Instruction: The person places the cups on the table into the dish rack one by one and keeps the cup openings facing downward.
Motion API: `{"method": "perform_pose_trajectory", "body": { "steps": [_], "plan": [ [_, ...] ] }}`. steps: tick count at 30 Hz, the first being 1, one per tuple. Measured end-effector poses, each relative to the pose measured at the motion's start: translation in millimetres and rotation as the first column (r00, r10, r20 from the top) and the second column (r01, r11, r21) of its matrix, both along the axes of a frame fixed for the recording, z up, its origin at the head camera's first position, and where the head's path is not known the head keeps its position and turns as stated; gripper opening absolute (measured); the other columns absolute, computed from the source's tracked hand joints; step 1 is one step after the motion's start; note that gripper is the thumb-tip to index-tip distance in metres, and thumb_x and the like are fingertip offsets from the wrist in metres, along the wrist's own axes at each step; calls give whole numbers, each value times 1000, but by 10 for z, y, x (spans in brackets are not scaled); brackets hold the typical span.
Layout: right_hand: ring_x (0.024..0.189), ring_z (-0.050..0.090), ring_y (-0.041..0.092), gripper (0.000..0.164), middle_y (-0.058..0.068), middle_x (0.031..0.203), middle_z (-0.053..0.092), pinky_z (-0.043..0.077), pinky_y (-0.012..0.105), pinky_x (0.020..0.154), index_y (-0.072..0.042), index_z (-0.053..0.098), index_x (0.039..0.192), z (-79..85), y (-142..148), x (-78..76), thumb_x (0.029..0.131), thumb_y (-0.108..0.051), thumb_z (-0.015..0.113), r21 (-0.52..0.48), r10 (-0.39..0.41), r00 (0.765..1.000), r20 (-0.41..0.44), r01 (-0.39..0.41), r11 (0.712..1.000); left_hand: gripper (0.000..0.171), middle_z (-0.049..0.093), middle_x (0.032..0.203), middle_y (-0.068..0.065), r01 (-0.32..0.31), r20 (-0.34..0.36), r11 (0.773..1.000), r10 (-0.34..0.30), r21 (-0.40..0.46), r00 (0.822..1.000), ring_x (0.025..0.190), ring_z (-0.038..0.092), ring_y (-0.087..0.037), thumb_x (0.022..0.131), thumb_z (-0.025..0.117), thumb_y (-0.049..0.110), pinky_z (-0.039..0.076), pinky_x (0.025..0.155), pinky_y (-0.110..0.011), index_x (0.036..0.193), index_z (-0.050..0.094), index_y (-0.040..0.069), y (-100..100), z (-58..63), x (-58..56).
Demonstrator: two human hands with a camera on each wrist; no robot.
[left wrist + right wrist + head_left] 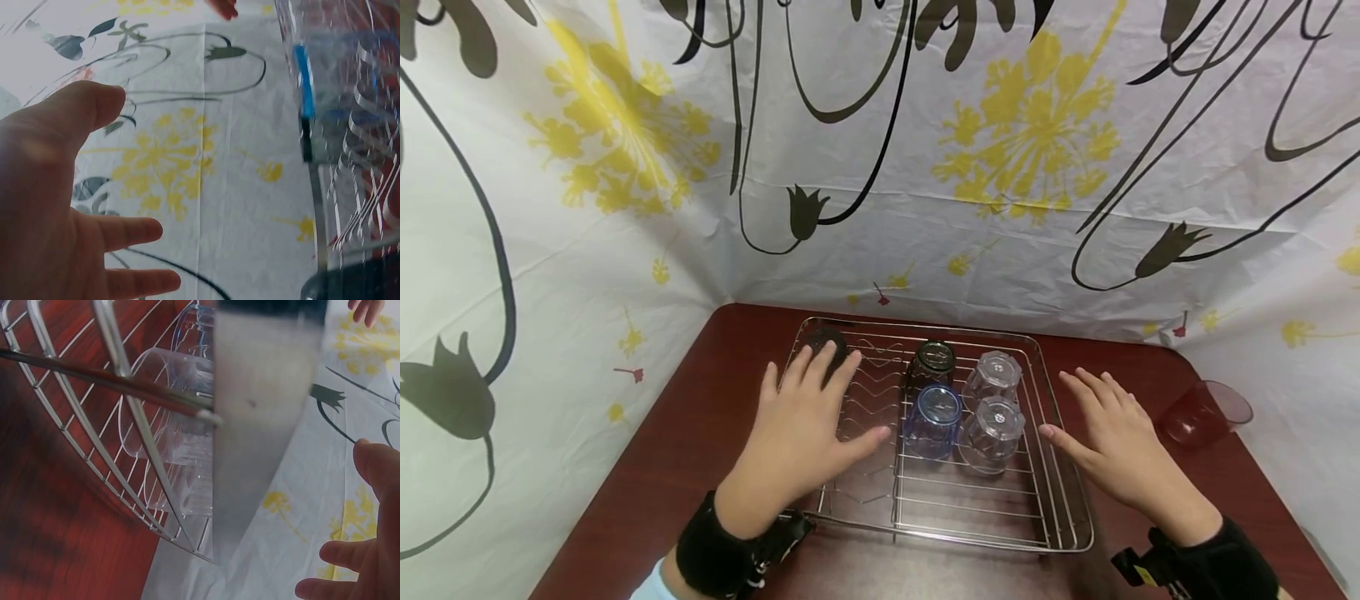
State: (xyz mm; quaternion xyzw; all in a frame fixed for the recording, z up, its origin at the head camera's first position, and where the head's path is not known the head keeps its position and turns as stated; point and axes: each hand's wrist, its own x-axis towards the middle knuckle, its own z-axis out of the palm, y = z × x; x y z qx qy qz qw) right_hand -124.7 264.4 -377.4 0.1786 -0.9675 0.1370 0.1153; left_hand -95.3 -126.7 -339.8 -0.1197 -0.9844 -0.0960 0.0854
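My left hand (797, 429) hovers over the left part of a wire dish rack (958, 529), its fingers spread and holding nothing. Just beyond its fingertips is a dark round item (826, 343), partly hidden by them. Upside down on the rack stand a dark glass (934, 360), a blue glass (934, 425) and two clear glasses, one behind (997, 375) and one in front (992, 437). My right hand (1123, 446) is held in the air beside the rack's right edge, fingers extended, between the rack and a red glass (1206, 414). It touches neither.
The rack sits on a dark red table (715, 392). A white patterned sheet (880, 158) hangs behind the table and along both sides. Zigzag wires (867, 412) run along the rack's left section. The red glass is near the table's right edge.
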Motion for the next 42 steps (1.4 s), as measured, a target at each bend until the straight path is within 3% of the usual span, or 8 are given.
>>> {"method": "perform_pose_trajectory", "body": {
  "steps": [12, 26, 35, 42],
  "plan": [
    [140, 27, 56, 80, 29, 152, 36, 23, 77, 102, -6, 36, 153, -20, -6, -3, 92, -47, 68, 8, 8, 1000, -11, -7, 1000, 99, 25, 166, -8, -9, 23, 999, 8, 48, 1000, 151, 22, -39, 79, 49, 85, 13, 117, -70, 159, 27, 32, 277, -188, 78],
    [141, 23, 58, 82, 33, 152, 33, 21, 76, 104, -3, 33, 153, -9, 132, -45, 95, -50, 64, 19, -41, 999, 29, 41, 999, 99, 30, 164, -8, -22, 3, 998, 21, 53, 1000, 150, 25, -39, 79, 49, 86, 15, 117, -69, 158, 29, 32, 321, -264, 118],
    [138, 24, 61, 82, 35, 149, 34, 21, 76, 104, 0, 32, 152, -110, 342, -140, 96, -51, 62, 12, -82, 996, 28, 82, 997, 98, 29, 164, -8, -9, 27, 998, 7, 70, 1000, 150, 26, -40, 79, 50, 85, 15, 116, -69, 158, 31, 30, 345, -326, 124],
    [137, 22, 63, 86, 38, 149, 32, 20, 78, 101, 1, 29, 153, -257, 593, -254, 96, -54, 59, 45, -167, 984, 53, 165, 985, 98, 29, 164, -9, -5, 44, 997, 1, 80, 999, 150, 25, -39, 79, 51, 85, 14, 117, -68, 158, 31, 30, 370, -361, 133]
  ]
}}
